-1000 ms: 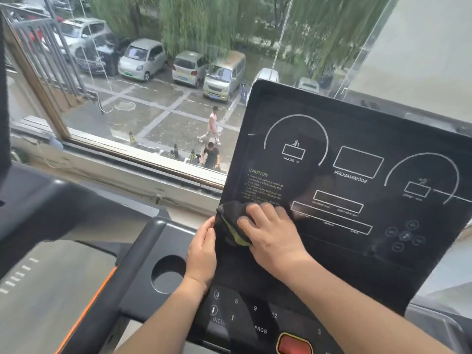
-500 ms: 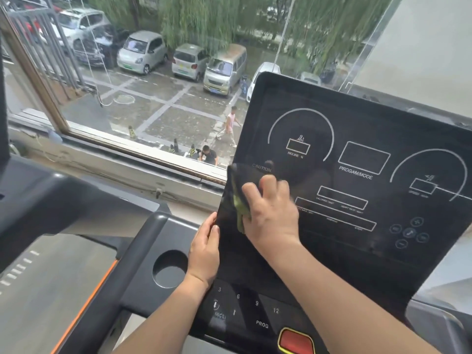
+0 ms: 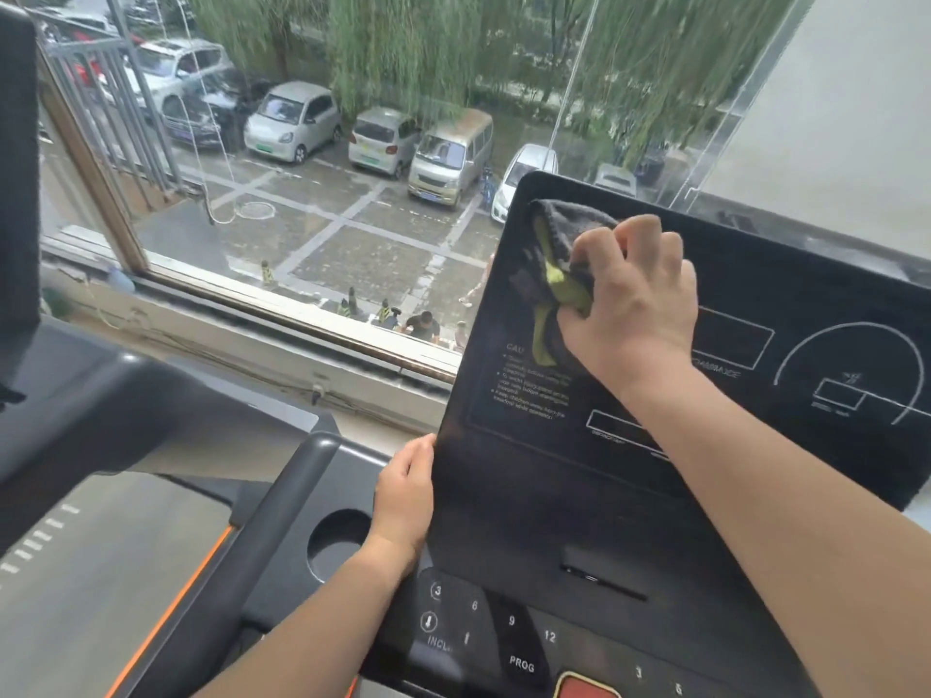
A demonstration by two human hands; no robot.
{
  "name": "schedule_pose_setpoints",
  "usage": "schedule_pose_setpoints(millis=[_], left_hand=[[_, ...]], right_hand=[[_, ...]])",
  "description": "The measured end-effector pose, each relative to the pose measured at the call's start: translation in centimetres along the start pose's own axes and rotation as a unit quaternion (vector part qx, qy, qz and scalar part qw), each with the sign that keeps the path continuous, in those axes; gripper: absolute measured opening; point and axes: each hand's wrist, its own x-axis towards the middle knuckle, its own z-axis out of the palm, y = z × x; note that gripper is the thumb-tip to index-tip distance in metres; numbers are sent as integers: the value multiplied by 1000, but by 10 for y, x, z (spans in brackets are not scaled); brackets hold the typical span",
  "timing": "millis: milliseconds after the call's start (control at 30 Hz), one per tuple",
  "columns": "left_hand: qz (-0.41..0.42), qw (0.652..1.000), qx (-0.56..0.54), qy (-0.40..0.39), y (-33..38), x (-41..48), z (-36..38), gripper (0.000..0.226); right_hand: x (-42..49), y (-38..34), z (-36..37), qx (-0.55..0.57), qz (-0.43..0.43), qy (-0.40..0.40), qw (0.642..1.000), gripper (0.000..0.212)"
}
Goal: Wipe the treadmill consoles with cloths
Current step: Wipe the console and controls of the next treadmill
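Note:
The black treadmill console (image 3: 755, 445) with white outlines and printed caution text fills the right half of the head view. My right hand (image 3: 635, 299) grips a dark grey cloth with a yellow-green edge (image 3: 559, 259) and presses it against the console's upper left corner. My left hand (image 3: 405, 496) holds the console's lower left edge, fingers hooked round the rim. A button strip with numbers, PROG and a red button (image 3: 587, 687) lies below the panel.
A round cup holder (image 3: 337, 544) sits in the tray left of the console. A second treadmill with an orange stripe (image 3: 166, 627) stands at left. Behind is a window (image 3: 302, 193) over a car park, with a sill below it.
My right hand has swept the cloth up the console's left side from the caution text to the upper left corner. My left hand stays on the lower left edge.

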Motion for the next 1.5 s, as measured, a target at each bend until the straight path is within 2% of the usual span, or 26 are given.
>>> schedule_pose_setpoints(millis=[100,167,233,300,400,533,600,667,733,800,900,967,1033,1167,1233,1300,1333,1400,1500], left_hand=[[15,999,28,13,24,11,-2,26],[33,998,38,25,41,17,0,30],[53,997,44,34,58,20,4,30],[83,994,49,41,70,21,8,27],[136,987,67,44,89,17,14,30],[220,968,107,53,119,6,25,33],[261,955,130,49,129,-1,32,36],[293,944,145,38,134,-6,38,37],[325,930,167,32,137,-8,44,38],[349,915,202,29,142,-7,48,41],[389,883,260,23,154,-5,54,45],[433,853,292,10,165,-3,61,47],[479,819,317,-1,176,-2,71,48],[529,776,342,-29,191,-8,93,49],[551,751,360,-47,197,-10,102,51],[573,712,400,-58,211,-9,112,54],[583,692,423,-53,223,-7,118,55],[577,676,456,-43,246,-5,133,57],[534,676,506,-40,259,0,151,60]], right_hand=[[-27,-17,16,38,17,7,999,36],[-59,-25,32,40,-81,-7,996,35],[-82,-23,41,14,-221,-54,974,49],[-79,-10,35,-3,-283,-92,955,59],[-39,20,8,-15,-228,-68,971,52],[15,68,-34,-5,-53,-1,999,54],[12,75,-37,21,40,10,999,57],[-14,67,-26,21,76,4,997,59],[-57,55,-6,32,28,-3,999,56],[-106,50,12,27,-57,-43,997,61],[-155,63,18,-2,-201,-140,970,67],[-152,84,11,-16,-245,-145,959,59],[-128,108,-2,-32,-217,-110,969,55],[-65,153,-39,-19,-26,0,999,54],[-55,158,-45,9,72,13,997,58],[-66,148,-38,46,143,28,988,61],[-79,139,-31,56,147,31,987,61],[-113,122,-12,47,80,14,996,57],[-162,119,7,19,-121,-64,990,57]])
